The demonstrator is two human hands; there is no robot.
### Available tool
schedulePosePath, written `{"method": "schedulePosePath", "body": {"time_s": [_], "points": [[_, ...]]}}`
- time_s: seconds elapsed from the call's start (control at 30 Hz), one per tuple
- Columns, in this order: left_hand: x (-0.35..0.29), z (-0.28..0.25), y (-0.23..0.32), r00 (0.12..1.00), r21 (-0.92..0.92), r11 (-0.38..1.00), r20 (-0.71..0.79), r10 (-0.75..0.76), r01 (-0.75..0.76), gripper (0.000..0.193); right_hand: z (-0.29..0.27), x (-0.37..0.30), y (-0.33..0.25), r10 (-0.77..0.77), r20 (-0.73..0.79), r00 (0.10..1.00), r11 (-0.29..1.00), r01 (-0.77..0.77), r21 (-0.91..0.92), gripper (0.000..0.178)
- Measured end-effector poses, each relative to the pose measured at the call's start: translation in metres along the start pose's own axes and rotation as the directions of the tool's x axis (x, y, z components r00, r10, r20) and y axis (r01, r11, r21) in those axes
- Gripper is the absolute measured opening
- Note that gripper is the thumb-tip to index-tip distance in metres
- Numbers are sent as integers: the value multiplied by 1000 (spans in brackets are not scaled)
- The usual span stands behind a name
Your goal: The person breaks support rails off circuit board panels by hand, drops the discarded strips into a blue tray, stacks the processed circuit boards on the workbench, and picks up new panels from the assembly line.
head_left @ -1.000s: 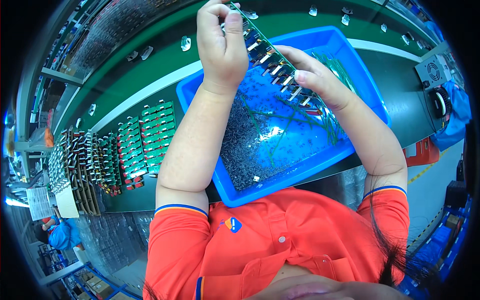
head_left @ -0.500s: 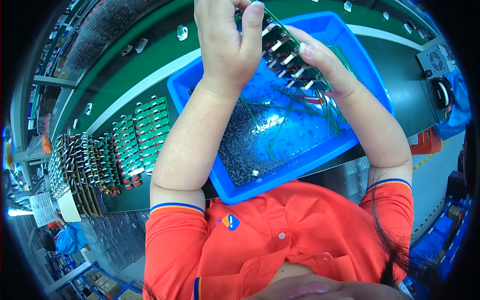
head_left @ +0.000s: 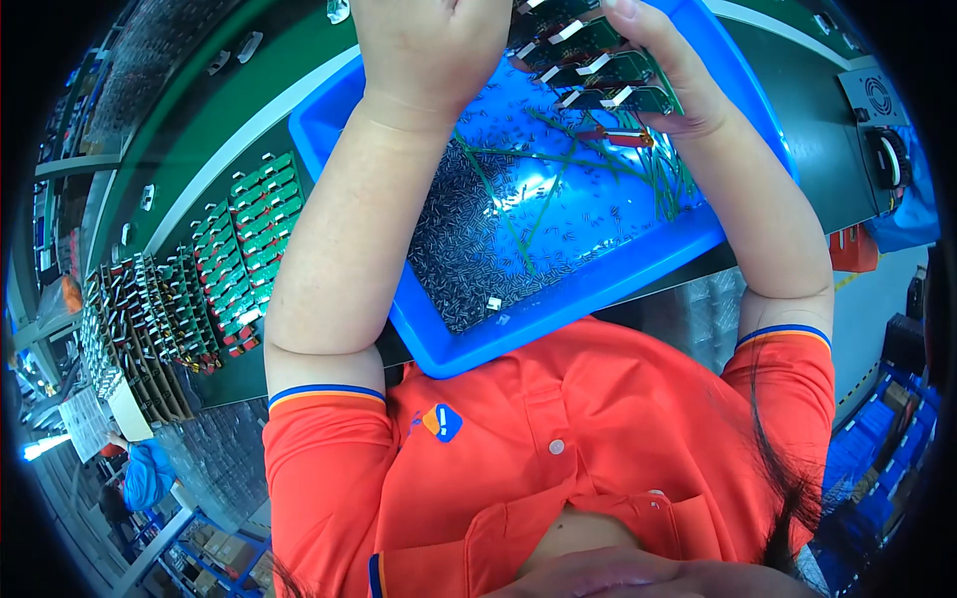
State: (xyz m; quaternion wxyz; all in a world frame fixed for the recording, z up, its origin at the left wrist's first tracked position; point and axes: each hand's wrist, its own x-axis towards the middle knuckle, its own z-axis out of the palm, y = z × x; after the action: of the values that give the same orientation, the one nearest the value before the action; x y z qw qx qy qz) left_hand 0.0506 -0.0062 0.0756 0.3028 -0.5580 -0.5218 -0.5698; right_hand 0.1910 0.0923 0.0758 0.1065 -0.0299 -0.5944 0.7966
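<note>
My right hand [head_left: 676, 70] grips the right edge of a green circuit board panel [head_left: 598, 70], its thumb on the near side. Rows of small boards with white connectors stand out from the panel, tilted above the tray. My left hand [head_left: 434, 50] is just left of the panel at the top edge; its fingers run out of view, so its hold is hidden. Beneath both hands lies a blue plastic tray [head_left: 588, 294]. Many tiny dark cut-off pieces [head_left: 459, 264] are heaped in its left part, with thin green strips [head_left: 543, 214] across the middle.
On the left of the green bench, panels of green and red boards [head_left: 249, 229] lie in rows beside a stack of upright boards and cardboard dividers [head_left: 150, 319]. A grey box with a fan [head_left: 874, 97] stands at the right, above a red bin [head_left: 853, 249].
The view has shifted, and the tray sits higher and further left in it. The panel has turned so its rows lie more level, and my left hand's fingers have left the picture.
</note>
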Motion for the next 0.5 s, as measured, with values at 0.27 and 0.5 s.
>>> {"method": "schedulePosePath", "body": {"time_s": [0.27,0.5], "points": [[6,-4,30,957,-298,911,54,-283,286,15,-26,24,24,-425,414,805,903,342,261,86],[-2,-2,6,995,60,996,75,62,-66,15,-16,11,13,-96,38,995,988,100,-118,86]]}}
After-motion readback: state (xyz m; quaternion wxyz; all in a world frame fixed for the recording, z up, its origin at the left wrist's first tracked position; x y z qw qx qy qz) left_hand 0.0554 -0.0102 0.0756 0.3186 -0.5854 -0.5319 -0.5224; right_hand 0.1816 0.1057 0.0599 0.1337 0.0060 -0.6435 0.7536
